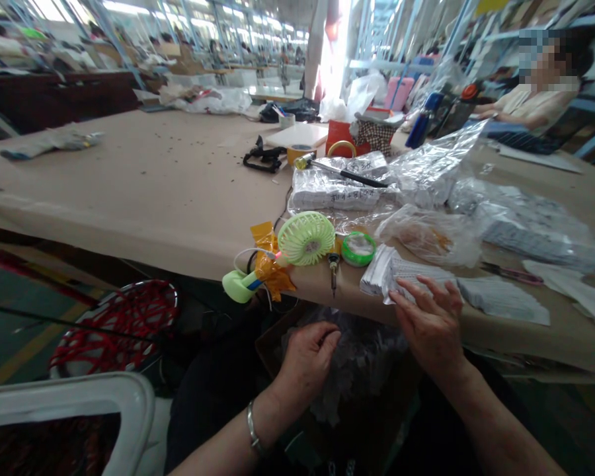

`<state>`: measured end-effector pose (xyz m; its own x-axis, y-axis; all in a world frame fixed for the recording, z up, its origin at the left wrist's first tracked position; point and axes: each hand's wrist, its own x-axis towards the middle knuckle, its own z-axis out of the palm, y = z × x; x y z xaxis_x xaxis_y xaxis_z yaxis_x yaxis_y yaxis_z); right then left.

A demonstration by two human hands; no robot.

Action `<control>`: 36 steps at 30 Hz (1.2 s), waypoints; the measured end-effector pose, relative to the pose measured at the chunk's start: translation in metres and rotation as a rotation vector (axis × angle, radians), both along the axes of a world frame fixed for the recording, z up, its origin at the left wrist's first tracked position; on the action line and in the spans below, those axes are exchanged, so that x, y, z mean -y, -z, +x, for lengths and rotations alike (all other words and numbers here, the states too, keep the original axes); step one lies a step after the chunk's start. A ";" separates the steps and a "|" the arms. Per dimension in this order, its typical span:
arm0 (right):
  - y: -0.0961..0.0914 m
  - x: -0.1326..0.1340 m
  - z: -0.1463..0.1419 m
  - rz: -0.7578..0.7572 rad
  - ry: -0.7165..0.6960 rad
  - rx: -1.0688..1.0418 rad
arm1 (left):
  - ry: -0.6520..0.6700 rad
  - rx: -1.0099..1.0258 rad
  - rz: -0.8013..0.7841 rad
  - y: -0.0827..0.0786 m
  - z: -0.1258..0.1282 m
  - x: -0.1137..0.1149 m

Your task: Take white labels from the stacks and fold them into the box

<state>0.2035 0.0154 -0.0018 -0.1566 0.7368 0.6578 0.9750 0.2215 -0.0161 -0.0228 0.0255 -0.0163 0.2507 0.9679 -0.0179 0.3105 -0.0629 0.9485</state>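
Note:
My right hand (429, 320) lies with its fingers spread over a stack of printed white paper strips (426, 270) at the table's front edge. Just right of it, more of these printed strips (506, 299) lie fanned out flat. Below the edge, my left hand (310, 354) is closed, thumb against fingers; what is in it, if anything, I cannot make out. A box (272, 344) of crumpled, pale, thin scraps (347, 370) sits under my hands. Left of the stack are a round green tub (358, 249) with whitish contents and a thin metal-tipped tool (333, 271) overhanging the edge.
A green fan (306, 238) is fixed to the edge with orange tape (268, 261). Behind lie plastic-wrapped paper bundles (337, 192), a dark-handled hammer (347, 173) and scissors (518, 274). A red-wrapped stool (114, 327) stands lower left. Another person (540, 106) sits at far right.

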 end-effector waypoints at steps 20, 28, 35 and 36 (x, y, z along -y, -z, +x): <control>0.005 0.032 0.031 -0.041 0.007 -0.076 | 0.034 0.659 -0.945 -0.036 0.071 0.005; 0.013 0.024 0.050 -0.005 0.030 -0.089 | 0.053 0.598 -0.904 -0.026 0.071 0.009; 0.011 0.022 0.055 0.064 -0.012 -0.265 | 0.087 0.545 -0.964 -0.030 0.075 0.005; 0.011 0.023 0.054 0.080 -0.016 -0.295 | 0.099 0.550 -0.981 -0.030 0.075 0.005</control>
